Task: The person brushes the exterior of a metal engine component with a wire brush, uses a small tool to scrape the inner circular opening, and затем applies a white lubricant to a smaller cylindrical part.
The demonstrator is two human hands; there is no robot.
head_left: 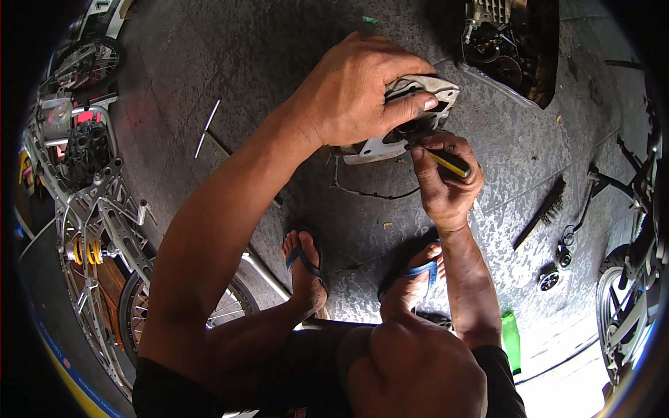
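My left hand [359, 90] is closed over a grey cast-metal engine cover [380, 149], its thumb lying across the front and the fingers hidden behind the far edge. Held tilted above the floor, the cover has a flat pale rim and a dark hollow in the middle. In my right hand [449, 191] is a screwdriver [449, 161] with a yellow and black handle, pinched between thumb and fingers. Its end points at the cover's near side; whether the tip touches is hidden by my fingers. A thin dark cable [376, 196] hangs or lies just below the cover; I cannot tell which.
An engine [498, 52] sits in a tray at the far right. A T-handle wrench [207, 129] lies left, a bristle brush [543, 210] and a round dial-like part [549, 281] right. A bare motorcycle frame [90, 202] stands left, another motorcycle [627, 292] right. My sandalled feet are below.
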